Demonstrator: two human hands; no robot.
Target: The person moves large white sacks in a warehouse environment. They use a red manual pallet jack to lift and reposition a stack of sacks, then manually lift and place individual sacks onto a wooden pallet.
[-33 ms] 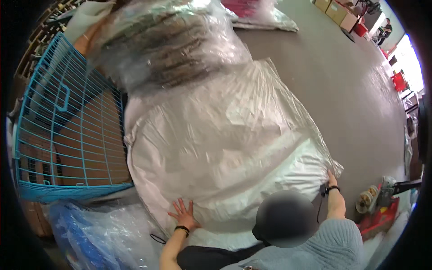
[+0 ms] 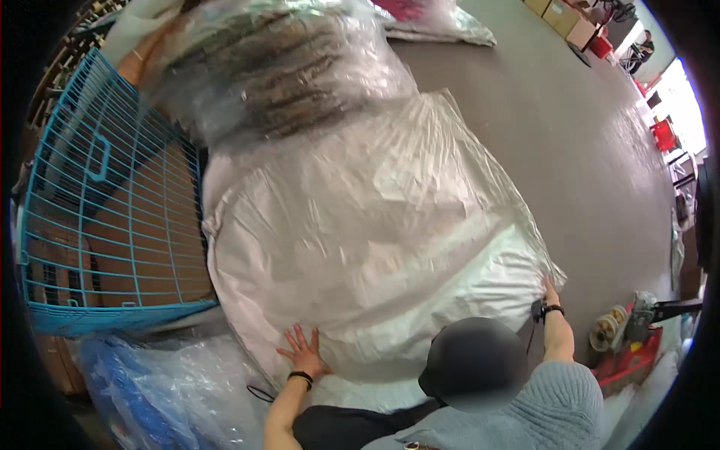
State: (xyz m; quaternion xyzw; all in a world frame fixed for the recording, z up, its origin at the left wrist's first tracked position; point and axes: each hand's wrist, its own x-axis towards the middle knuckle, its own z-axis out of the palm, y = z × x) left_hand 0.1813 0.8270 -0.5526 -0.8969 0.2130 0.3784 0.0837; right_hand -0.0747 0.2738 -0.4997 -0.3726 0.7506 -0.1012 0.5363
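A large silvery sheet-like sack (image 2: 360, 225) lies spread across the floor in front of me, wrinkled and mostly flat. My left hand (image 2: 304, 352) presses on its near left part, palm down with the fingers spread. At the near right corner, my right hand (image 2: 551, 291) has its fingers closed around the sack's edge, and creases run out from that grip. A blurred clear plastic bundle (image 2: 292, 71) with brownish contents rests on the sack's far end. A small dark device with a cord hangs at my right wrist.
A blue wire cage (image 2: 105, 202) stands along the sack's left side. Clear and blue plastic wrap (image 2: 172, 390) lies at the near left. A red tool with a spool (image 2: 626, 345) sits at the right. Grey floor (image 2: 570, 172) stretches beyond, with a person (image 2: 643, 51) far off.
The whole view has shifted slightly to the left and up. Both hands keep their places on the sack.
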